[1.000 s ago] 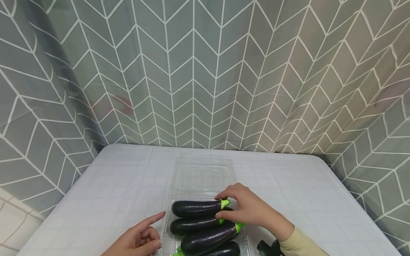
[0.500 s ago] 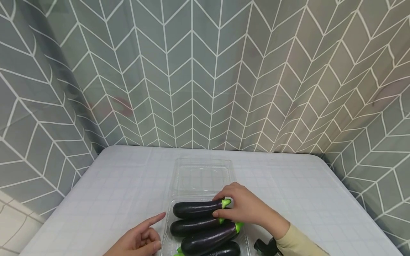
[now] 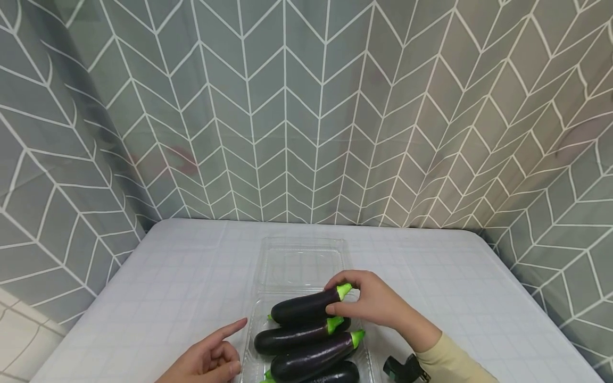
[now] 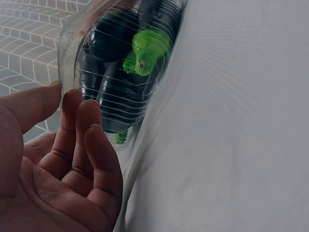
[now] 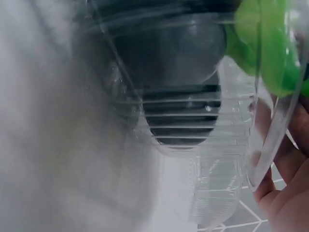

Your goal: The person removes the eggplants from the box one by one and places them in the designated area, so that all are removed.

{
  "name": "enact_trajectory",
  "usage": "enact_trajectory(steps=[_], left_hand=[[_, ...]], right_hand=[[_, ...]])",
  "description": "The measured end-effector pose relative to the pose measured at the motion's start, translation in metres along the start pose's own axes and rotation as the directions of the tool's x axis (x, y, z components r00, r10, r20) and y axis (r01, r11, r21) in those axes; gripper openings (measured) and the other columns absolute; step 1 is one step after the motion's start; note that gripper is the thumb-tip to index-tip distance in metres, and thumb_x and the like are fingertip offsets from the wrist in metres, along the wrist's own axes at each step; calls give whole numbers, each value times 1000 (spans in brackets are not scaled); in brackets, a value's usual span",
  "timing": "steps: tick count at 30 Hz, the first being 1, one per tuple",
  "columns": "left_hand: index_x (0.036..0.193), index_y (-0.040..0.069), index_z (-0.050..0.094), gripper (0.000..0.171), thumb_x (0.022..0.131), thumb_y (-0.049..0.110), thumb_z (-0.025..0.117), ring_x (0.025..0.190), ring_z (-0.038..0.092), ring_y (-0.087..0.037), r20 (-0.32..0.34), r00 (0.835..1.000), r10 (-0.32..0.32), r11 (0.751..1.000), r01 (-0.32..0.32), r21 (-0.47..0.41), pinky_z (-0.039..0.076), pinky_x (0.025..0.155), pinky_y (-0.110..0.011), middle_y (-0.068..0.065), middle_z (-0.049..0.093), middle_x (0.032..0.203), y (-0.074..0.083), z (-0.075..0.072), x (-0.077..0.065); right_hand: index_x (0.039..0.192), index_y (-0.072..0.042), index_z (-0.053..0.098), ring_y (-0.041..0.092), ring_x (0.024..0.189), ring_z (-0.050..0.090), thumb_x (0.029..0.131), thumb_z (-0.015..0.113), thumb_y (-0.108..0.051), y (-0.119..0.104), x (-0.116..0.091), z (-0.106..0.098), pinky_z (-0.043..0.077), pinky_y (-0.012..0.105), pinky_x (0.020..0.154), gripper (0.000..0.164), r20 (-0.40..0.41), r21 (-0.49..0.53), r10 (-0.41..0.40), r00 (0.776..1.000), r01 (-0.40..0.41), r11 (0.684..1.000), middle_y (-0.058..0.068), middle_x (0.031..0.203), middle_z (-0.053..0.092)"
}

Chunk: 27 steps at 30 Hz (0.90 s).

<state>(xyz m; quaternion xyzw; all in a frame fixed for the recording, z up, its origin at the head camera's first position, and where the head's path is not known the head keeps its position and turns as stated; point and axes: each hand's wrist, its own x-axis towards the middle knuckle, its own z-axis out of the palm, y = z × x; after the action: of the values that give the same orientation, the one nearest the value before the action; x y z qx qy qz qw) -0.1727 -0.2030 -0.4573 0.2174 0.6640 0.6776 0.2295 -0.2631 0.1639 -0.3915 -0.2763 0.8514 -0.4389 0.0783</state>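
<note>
A clear plastic clamshell box (image 3: 249, 340) lies at the table's front, several dark eggplants piled in it. My right hand (image 3: 371, 298) pinches the rearmost eggplant (image 3: 304, 308) near its green stem end, thumb in front and fingers behind. That stem end is raised, tilting the eggplant over the pile. Two others in front, the middle eggplant (image 3: 292, 339) and the front eggplant (image 3: 313, 357), lie with stems to the right. My left hand (image 3: 203, 356) is by the box's left side, index finger straight towards the rim. In the left wrist view its loosely bent fingers (image 4: 89, 150) hold nothing; contact with the box is unclear.
The box's lid (image 3: 304, 260) lies folded back behind it. A black device (image 3: 407, 368) sits by the right wrist, partly cut off by the frame. A white cloth covers the table (image 3: 191, 266). Grey patterned curtains (image 3: 306, 133) stand round its back and sides.
The rearmost eggplant's stem end has risen and moved right and back with my right hand, and the eggplant now tilts. Another stem below shows more. My left hand stays in place.
</note>
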Motion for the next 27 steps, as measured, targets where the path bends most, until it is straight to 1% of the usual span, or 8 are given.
enact_trajectory(steps=[4, 7, 9, 11, 16, 19, 22, 27], left_hand=[[152, -12, 13, 69, 100, 5, 56, 75, 58, -6, 5, 1000, 24, 1000, -24, -9, 51, 68, -22, -6, 66, 95, -2, -1, 1], [151, -13, 13, 68, 100, 4, 55, 76, 59, -6, 12, 999, 38, 999, -37, -20, 51, 68, -22, -6, 65, 95, -4, -1, 1], [152, -12, 13, 68, 100, 4, 55, 76, 59, -6, 12, 999, 37, 999, -37, -19, 51, 68, -22, -6, 65, 95, -4, -2, 1], [152, -12, 13, 68, 100, 4, 55, 76, 58, -6, 12, 999, 38, 999, -38, -15, 51, 68, -22, -6, 65, 94, -4, -2, 1], [152, -12, 14, 68, 100, 4, 55, 75, 58, -6, 5, 999, 33, 999, -33, -5, 51, 67, -22, -5, 66, 94, -3, -1, 1], [151, -13, 14, 68, 100, 4, 55, 76, 59, -6, 9, 999, 42, 999, -42, -5, 51, 68, -22, -6, 66, 94, -3, -1, 1], [151, -13, 13, 68, 100, 4, 55, 75, 58, -5, 8, 999, 36, 999, -36, -4, 51, 67, -22, -6, 66, 94, -2, -1, 1], [152, -12, 12, 70, 100, 5, 56, 74, 58, -4, -2, 1000, -4, 1000, 4, 6, 51, 67, -21, -4, 66, 94, 0, 0, 0]], right_hand=[[110, -21, 71, 20, 95, 63, 84, 80, -31, 0, 0, -2, 49, 45, 85, 30, -10, 114, 17, 1000, -16, 993, -2, 102, 67], [117, -6, 67, 23, 90, 65, 87, 77, -22, 0, 0, -4, 52, 37, 80, 35, -16, 259, 34, 999, -28, 966, 7, 101, 66], [121, 1, 62, 22, 90, 66, 89, 74, -15, 1, -1, -6, 53, 33, 80, 39, -21, 376, 48, 999, -36, 926, 9, 102, 66], [124, 6, 57, 20, 91, 66, 90, 72, -10, 3, -1, -7, 53, 32, 82, 41, -33, 484, 57, 998, -34, 874, 9, 102, 66], [128, 3, 53, 16, 92, 65, 92, 66, -3, 7, -1, -11, 52, 32, 86, 39, -67, 687, 67, 996, -3, 727, 7, 103, 64], [125, -1, 54, 16, 91, 66, 93, 63, 0, 9, -1, -13, 54, 31, 84, 33, -78, 756, 71, 994, 13, 654, 8, 103, 60], [121, -3, 56, 16, 90, 65, 93, 61, 1, 10, -1, -14, 54, 32, 83, 29, -84, 780, 81, 993, 15, 625, 9, 103, 58], [123, -1, 56, 17, 92, 66, 94, 61, 0, 10, -2, -14, 54, 33, 85, 29, -93, 784, 76, 993, 26, 621, 10, 104, 57]])
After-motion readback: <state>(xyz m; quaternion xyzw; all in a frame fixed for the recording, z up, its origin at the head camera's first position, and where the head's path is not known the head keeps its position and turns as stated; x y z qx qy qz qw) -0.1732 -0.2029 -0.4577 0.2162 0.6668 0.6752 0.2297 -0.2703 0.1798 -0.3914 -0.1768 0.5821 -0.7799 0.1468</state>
